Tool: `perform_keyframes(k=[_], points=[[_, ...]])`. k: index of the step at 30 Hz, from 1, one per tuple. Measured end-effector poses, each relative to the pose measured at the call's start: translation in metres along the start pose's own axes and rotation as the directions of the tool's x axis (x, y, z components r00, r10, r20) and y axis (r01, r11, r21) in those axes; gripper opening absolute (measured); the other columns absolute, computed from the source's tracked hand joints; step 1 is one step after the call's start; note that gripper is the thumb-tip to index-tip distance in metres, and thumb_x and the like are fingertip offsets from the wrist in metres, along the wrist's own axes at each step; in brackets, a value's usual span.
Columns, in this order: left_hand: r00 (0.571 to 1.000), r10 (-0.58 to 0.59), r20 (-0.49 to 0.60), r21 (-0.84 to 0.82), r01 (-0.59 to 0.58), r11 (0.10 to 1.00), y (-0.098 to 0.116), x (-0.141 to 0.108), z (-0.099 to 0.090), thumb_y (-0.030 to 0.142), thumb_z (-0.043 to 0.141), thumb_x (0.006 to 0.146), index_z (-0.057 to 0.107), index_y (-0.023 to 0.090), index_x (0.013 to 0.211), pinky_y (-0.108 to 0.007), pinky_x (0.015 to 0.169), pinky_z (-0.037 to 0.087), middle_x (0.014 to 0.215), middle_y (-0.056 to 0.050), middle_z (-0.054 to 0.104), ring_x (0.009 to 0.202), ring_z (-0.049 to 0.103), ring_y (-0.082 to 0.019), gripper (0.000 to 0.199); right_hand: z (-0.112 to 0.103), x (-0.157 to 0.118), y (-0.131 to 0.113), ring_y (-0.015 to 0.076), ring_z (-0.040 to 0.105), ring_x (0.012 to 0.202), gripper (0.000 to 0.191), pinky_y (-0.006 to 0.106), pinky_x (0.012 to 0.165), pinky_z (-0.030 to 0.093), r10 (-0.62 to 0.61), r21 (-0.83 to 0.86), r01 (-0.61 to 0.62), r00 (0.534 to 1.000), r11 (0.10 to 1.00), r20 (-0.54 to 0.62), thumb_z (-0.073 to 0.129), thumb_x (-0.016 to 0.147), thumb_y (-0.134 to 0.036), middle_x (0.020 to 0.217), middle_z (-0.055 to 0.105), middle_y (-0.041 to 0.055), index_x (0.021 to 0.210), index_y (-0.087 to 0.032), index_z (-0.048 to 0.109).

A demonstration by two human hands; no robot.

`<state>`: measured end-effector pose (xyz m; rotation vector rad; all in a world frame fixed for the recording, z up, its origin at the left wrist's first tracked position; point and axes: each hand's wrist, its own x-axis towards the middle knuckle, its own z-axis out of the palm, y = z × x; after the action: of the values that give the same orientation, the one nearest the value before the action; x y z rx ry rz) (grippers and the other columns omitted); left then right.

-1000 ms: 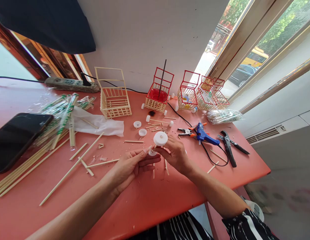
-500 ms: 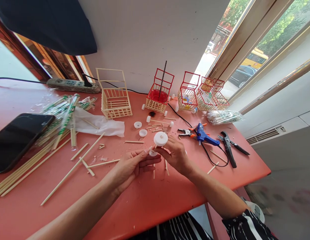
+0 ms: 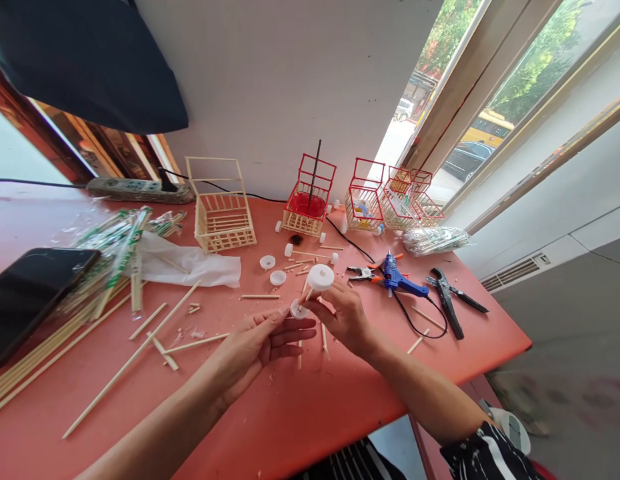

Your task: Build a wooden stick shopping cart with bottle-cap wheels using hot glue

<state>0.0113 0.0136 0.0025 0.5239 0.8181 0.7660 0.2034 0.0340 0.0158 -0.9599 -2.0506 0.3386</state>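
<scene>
My left hand [image 3: 263,340] holds a small white cap [image 3: 299,309] between thumb and fingers, its other fingers stretched below. My right hand [image 3: 343,317] pinches a short wooden stick [image 3: 309,295] that has a larger white round cap [image 3: 321,277] at its upper end. The stick's lower end meets the small cap. Two loose white caps, one [image 3: 267,262] behind the other [image 3: 277,277], lie on the red table beyond my hands. Behind them is a stick axle [image 3: 311,253] with a white wheel at each end.
A plain stick basket [image 3: 224,220] and red-trimmed carts [image 3: 306,200] stand along the wall. A blue glue gun [image 3: 401,275], orange-handled pliers [image 3: 365,273] and black cutters [image 3: 447,300] lie right. Left are a phone [image 3: 37,293], wrapped chopsticks [image 3: 120,260] and loose sticks [image 3: 133,360].
The view has shifted, so the table objects appear lower and slightly left. Both hands remain together at the caps, and more of the stick between the two caps shows.
</scene>
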Motion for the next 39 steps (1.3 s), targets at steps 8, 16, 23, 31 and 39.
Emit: perform_keyframes(k=[8,16,23,31,39], points=[[0.999,0.031,-0.036,0.008,-0.031,0.999,0.007,-0.005,0.005,0.042,0.086,0.075,0.075,0.012,0.093,-0.028,0.064,0.060,0.097,-0.017,0.080,0.084,0.077,-0.025,0.036,-0.002,0.000,0.000,0.0176,0.068,0.085,0.016,0.030,0.081,0.051,0.040,0.061,-0.038,0.999,0.997,-0.031,0.061,0.101,-0.028,0.088,0.075,0.0046,0.089,-0.020,0.069],[0.951,0.274,-0.141,0.063,-0.267,0.962,0.009,0.000,0.000,0.058,0.091,0.061,0.064,0.017,0.080,-0.019,0.045,0.043,0.064,0.000,0.067,0.052,0.060,-0.012,0.052,-0.006,0.004,-0.005,0.0151,0.067,0.077,0.019,0.027,0.075,0.049,0.081,0.144,-0.067,0.992,0.987,-0.094,0.062,0.100,-0.029,0.084,0.075,0.0034,0.085,-0.019,0.069],[0.881,0.408,-0.239,0.119,-0.391,0.913,0.024,-0.001,-0.001,0.065,0.089,0.054,0.051,0.019,0.065,-0.018,0.041,0.035,0.049,0.007,0.051,0.042,0.045,-0.007,0.060,-0.008,0.004,-0.004,0.0147,0.066,0.076,0.019,0.026,0.073,0.049,0.138,0.178,-0.120,0.986,0.977,-0.094,0.062,0.100,-0.031,0.084,0.075,0.0025,0.087,-0.020,0.071],[0.894,0.409,-0.185,0.121,-0.392,0.912,0.023,-0.002,0.004,0.063,0.085,0.062,0.047,0.020,0.061,-0.019,0.039,0.029,0.046,0.007,0.044,0.040,0.038,-0.007,0.058,-0.010,0.004,-0.003,0.0155,0.066,0.077,0.016,0.028,0.075,0.050,0.178,0.201,-0.157,0.979,0.967,-0.096,0.063,0.098,-0.029,0.085,0.075,0.0024,0.085,-0.021,0.068],[0.863,0.471,-0.184,0.139,-0.451,0.881,0.019,0.005,0.002,0.048,0.087,0.064,0.043,0.020,0.060,-0.019,0.047,0.035,0.054,0.007,0.048,0.048,0.044,-0.006,0.052,-0.009,0.006,-0.003,0.0155,0.066,0.076,0.013,0.027,0.073,0.048,0.137,0.207,-0.113,0.985,0.972,-0.109,0.062,0.097,-0.024,0.085,0.076,0.0020,0.086,-0.021,0.068]])
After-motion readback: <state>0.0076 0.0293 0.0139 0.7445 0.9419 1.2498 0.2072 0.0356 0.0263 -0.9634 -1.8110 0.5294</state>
